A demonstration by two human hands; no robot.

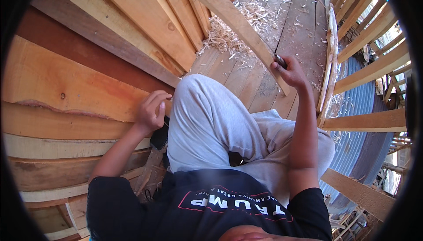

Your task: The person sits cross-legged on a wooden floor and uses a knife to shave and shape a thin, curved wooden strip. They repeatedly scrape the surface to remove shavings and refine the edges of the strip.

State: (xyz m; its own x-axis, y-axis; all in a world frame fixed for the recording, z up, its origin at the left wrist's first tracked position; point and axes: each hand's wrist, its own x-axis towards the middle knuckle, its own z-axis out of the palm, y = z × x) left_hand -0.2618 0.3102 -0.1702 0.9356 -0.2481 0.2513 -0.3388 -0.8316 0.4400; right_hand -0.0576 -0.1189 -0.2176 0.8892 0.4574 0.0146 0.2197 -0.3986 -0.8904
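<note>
My right hand (pixel 291 71) is closed around a short dark rounded object (pixel 280 62), whose kind I cannot make out. That hand is at the edge of a long, narrow wooden strip (pixel 238 21), which slants down from the top toward my crossed legs. Beside my raised knee, my left hand (pixel 152 111) has loosely bent fingers, with the thumb apart and nothing visible in it. Its fingertips are close to the trouser leg and the stacked planks (pixel 79 82). Just below this hand, a black boxy item (pixel 159 136) is partly hidden by my leg.
Upright boards (pixel 145 12) line the left side. Curly wood shavings (pixel 233 29) lie on the plank floor (pixel 297 34) ahead. A rough wooden rail (pixel 328 69) edges the floor at right, with slanting wooden bars (pixel 374 78) and corrugated metal sheeting (pixel 352 148) beyond.
</note>
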